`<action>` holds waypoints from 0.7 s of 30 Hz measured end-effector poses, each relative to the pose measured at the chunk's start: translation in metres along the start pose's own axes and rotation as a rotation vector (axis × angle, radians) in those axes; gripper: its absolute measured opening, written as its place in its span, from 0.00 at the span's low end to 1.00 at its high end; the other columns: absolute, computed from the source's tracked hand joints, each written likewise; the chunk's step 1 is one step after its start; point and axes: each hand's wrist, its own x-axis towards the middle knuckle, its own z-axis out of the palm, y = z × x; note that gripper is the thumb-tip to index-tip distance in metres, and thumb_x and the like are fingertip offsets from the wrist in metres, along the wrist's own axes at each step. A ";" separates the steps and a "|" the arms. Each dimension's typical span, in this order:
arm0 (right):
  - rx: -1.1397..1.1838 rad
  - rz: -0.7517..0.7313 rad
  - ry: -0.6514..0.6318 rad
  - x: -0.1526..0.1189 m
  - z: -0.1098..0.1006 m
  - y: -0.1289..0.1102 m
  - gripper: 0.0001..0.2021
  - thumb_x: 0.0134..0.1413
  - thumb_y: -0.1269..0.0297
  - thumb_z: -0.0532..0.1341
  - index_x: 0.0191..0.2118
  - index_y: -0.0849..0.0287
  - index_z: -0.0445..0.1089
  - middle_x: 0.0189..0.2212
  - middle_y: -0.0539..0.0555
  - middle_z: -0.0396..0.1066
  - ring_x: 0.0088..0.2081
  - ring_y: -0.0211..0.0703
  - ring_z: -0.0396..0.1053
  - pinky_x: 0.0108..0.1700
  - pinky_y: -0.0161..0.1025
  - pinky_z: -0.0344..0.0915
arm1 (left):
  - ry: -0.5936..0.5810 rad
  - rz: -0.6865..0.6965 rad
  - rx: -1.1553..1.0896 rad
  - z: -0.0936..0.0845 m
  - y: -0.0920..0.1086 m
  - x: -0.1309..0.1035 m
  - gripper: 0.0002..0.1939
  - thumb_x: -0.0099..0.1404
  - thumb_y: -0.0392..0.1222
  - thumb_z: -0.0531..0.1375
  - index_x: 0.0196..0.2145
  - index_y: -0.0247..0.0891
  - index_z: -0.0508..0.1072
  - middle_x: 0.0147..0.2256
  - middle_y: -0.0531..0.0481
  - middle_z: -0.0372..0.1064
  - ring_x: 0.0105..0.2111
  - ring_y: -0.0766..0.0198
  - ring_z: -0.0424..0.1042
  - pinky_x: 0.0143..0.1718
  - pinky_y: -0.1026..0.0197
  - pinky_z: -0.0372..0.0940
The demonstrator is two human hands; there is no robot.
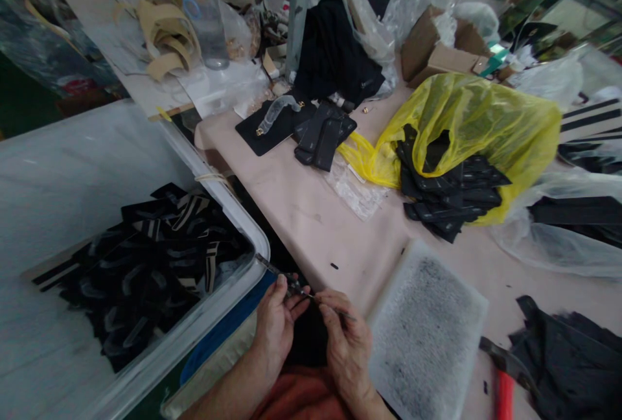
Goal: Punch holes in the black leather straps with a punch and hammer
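Observation:
My left hand [276, 316] is closed around a slim dark piece [272, 266] whose far end points up and left toward a white bin's rim; the kind is too blurred to name. Beside it, my right hand [347, 342] pinches a thin metal rod [344, 314], its tip touching or nearly touching the near end of the dark piece. Both hands are over my lap, just off the table's front edge. Right of my right hand lies a white slab [427, 336] with a grey, pitted top.
Black pieces [146, 277] fill part of the white bin [43, 148] at left. On the pink table [291, 206] lie black pouches [325, 135], a yellow bag [510, 115] of black pieces, and a red-handled tool [504, 394]. A bottle [204, 24] stands behind.

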 end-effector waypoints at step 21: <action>-0.081 -0.241 0.071 0.015 -0.008 -0.034 0.15 0.58 0.80 0.54 0.44 0.55 0.68 0.37 0.53 0.73 0.43 0.44 0.72 0.47 0.48 0.71 | -0.014 -0.185 -0.059 0.009 0.009 -0.002 0.09 0.70 0.37 0.54 0.39 0.29 0.72 0.31 0.44 0.76 0.27 0.63 0.78 0.23 0.67 0.72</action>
